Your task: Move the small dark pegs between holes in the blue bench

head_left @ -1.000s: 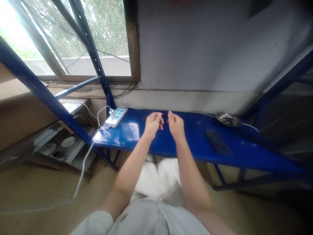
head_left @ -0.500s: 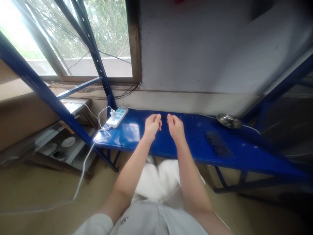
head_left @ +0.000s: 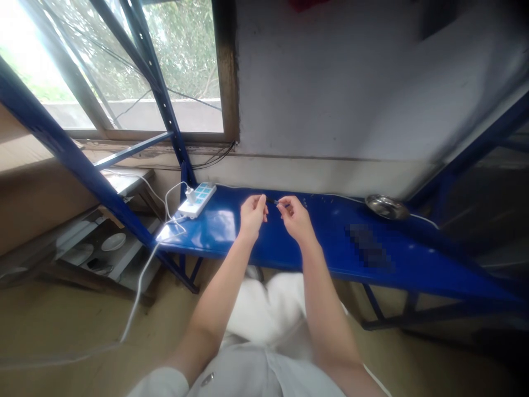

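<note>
A thin dark stick-like piece (head_left: 271, 200) spans the gap between my two hands above the blue table (head_left: 281, 237). Its left end is pinched between the thumb and fingers of my left hand (head_left: 253, 215). My right hand (head_left: 296, 216) has its thumb and fingertips closed at the other end. What kind of thing it is cannot be made out, and both its ends are covered by my fingers. Several tiny pieces (head_left: 322, 198) lie on the table behind my right hand.
A white power strip (head_left: 197, 200) with a plugged-in cable sits at the table's left end. To the right are a shiny metal bowl (head_left: 387, 207) and a blurred-out dark object (head_left: 369, 245). Blue metal posts (head_left: 163, 99) rise at the left, before a window.
Both hands have shifted slightly, my left one a little to the left. The fingers of my right hand have changed their hold, and more of the dark piece shows between the hands.
</note>
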### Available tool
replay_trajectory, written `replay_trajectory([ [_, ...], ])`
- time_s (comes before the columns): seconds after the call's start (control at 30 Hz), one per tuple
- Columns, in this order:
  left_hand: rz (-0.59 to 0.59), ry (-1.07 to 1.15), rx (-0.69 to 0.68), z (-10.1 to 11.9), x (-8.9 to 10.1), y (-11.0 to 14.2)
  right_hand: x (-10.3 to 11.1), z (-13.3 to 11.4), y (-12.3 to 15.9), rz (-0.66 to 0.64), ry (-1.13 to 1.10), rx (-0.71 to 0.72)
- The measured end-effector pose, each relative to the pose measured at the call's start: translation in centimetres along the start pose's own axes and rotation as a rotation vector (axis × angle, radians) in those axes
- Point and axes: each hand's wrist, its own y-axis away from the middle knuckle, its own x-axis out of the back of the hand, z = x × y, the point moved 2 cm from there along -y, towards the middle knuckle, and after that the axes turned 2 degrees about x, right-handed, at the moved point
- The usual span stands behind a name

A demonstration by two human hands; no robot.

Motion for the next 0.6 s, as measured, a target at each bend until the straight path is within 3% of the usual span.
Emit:
replay_trajectory([
  [0.23,-0.14,-0.044,-0.034,-0.6,-0.5,-0.1,-0.4,0.6,0.0,0.021,0.095,0.069],
  [0.37,-0.118,-0.085,-0.081,-0.7,-0.6,-0.3,-0.5,0.9,0.0,0.016,0.107,0.117],
  [0.6,0.006,-0.107,-0.102,-1.1,0.0,-0.5,-0.2,2.9,0.2,-0.013,0.198,-0.12],
])
